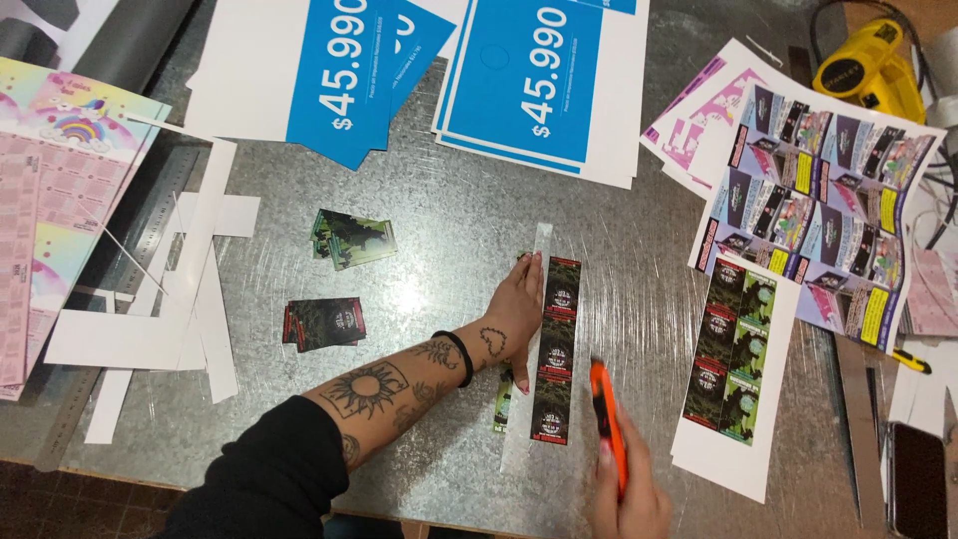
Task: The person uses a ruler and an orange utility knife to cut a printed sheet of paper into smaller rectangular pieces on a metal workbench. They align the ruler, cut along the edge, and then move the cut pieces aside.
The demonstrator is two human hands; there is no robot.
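Pressing the left hand [516,311] flat, fingers outstretched, on a clear ruler [529,339] beside the dark card strip [557,349] lying near the middle of the metal surface [439,250], toward its front edge. Gripping the orange knife [607,424] in the closed right hand [631,494], just right of the strip. Best keeping firm downward pressure, fingertips clear of the cutting edge, blade drawn in one steady pass.

Bright overhead light glares off the scuffed metal tabletop [439,240] just left of centre, shadows stay short and soft, the orange knife [607,424] at five o'clock blurs slightly, and corners bend outward while the middle stays sharp.
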